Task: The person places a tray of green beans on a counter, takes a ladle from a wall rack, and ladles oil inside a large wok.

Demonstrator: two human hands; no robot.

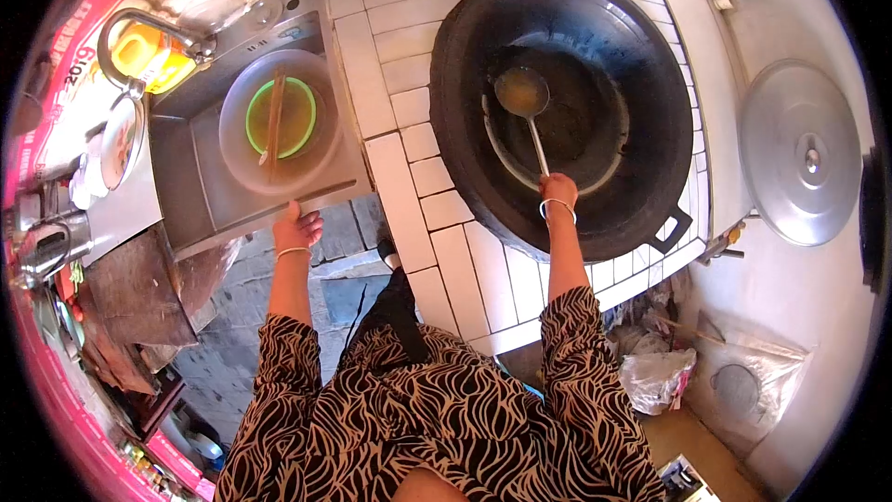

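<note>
My right hand is wrapped round the handle of a metal ladle. The ladle's round bowl, with something brownish in it, is over the inside of a large black wok. A dark pool seems to lie at the wok's bottom. My left hand is at the front edge of the steel sink, holding nothing, its fingers loosely bent and apart; whether it touches the rim I cannot tell. In the sink sits a translucent basin with a green-rimmed bowl and wooden chopsticks across it.
The wok is set into a white-tiled stove top. A large metal lid leans at the right wall. Left of the sink are a curved faucet, a yellow bottle and a plate. A plastic bag lies below right.
</note>
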